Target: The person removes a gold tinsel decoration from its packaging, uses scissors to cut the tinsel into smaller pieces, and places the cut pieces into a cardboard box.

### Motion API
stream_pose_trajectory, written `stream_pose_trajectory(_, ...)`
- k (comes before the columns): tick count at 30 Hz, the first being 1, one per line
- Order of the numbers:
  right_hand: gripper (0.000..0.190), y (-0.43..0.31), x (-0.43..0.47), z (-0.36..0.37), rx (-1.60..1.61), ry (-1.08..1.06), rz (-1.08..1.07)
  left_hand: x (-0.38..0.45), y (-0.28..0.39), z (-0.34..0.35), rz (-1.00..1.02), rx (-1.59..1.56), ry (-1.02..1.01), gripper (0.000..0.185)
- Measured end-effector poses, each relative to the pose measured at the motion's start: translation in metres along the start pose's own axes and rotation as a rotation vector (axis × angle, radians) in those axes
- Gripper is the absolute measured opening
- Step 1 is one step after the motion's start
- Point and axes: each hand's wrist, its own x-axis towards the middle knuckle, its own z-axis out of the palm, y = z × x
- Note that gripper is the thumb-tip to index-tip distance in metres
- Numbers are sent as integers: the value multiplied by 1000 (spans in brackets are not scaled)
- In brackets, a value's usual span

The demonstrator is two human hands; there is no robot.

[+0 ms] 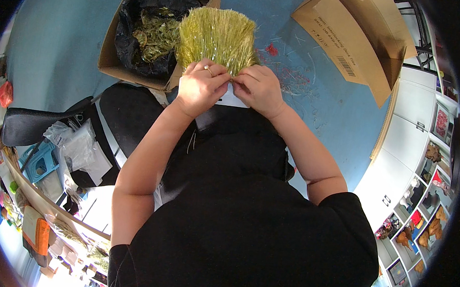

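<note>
A thick, glossy gold-green fringe of tinsel-like strands [220, 34] fans out in front of me, its trimmed tips pointing away. My left hand [206, 83] wears a ring and pinches the near edge of this fringe. Close beside it, my right hand [259, 88] grips the same edge, the fingertips of both hands almost meeting at the middle. What exactly lies between the fingertips is too small to tell. Below the hands, a white flat piece [234, 100] shows above my dark lap.
Left of the fringe stands a cardboard box [107, 45] with a black plastic bag [126, 40] holding loose gold strands [159, 38]. Red and pale threads [272, 49] litter the blue floor. An open carton [337, 40] bearing print, white cabinets [405, 113] and a black chair [43, 128] surround me.
</note>
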Motion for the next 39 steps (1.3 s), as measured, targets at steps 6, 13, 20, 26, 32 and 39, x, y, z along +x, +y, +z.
stream_pose_trajectory(6,17,5,-1,0,-29,-77,-107,-1,-2,-4,192,63,14,17)
stream_pose_trajectory(13,23,2,5,-12,-51,-79,-82,3,-2,-13,191,80,-1,17)
stream_pose_trajectory(20,25,-6,3,-8,-53,-41,28,0,6,-2,-31,-5,48,14)
stream_pose_trajectory(26,22,-5,0,3,45,-40,174,-4,7,10,-128,-17,100,10)
stream_pose_trajectory(32,13,-10,2,5,124,-24,269,-8,0,11,-309,-216,29,6)
stream_pose_trajectory(39,16,-22,12,-14,-12,-215,325,-3,21,-2,-243,223,-189,17)
